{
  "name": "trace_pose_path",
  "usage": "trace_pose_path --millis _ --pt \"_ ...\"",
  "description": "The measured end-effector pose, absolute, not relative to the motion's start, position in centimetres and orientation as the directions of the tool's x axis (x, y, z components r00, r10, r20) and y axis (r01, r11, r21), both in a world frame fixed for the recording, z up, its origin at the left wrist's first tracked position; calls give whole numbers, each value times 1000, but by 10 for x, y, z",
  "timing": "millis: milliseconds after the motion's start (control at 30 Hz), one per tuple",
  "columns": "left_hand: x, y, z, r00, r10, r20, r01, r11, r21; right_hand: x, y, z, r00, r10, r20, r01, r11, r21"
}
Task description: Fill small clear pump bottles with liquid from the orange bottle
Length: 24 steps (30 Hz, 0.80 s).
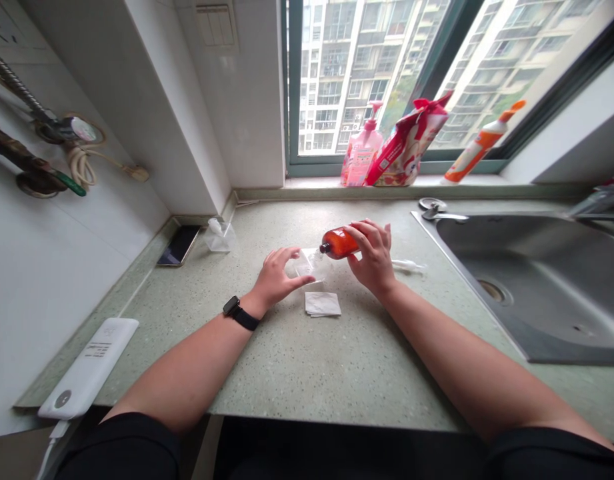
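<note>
My right hand (374, 257) is wrapped round an orange-red bottle (341, 243). The bottle is tipped nearly flat, its dark, uncapped-looking neck pointing left. Just below and left of that neck is a small clear plastic container (307, 265), its exact shape hard to make out. The thumb and fingers of my left hand (278, 275) curve round the container's near and far sides. A folded white tissue (323, 304) lies on the counter (307, 373) in front of it. Whether liquid is flowing from the bottle, I cannot tell.
Crumpled clear plastic (219, 235) and a phone (179, 245) lie at the left. A white power bank (89, 367) sits at the front left edge. Clear wrapping (408, 266) lies behind my right wrist. The steel sink (541, 357) is at the right; bottles (361, 157) stand on the sill.
</note>
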<state>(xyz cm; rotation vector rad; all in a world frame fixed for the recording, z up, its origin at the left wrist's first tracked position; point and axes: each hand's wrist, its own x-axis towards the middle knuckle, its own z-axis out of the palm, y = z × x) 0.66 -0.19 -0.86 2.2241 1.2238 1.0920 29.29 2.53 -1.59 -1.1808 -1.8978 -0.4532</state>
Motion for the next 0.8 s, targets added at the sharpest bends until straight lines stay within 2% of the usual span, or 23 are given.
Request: trace_pose_path --millis 800 --pt "7 -3 -8 320 835 448 541 -549 636 295 26 -15 -217 583 782 875 472 -109"
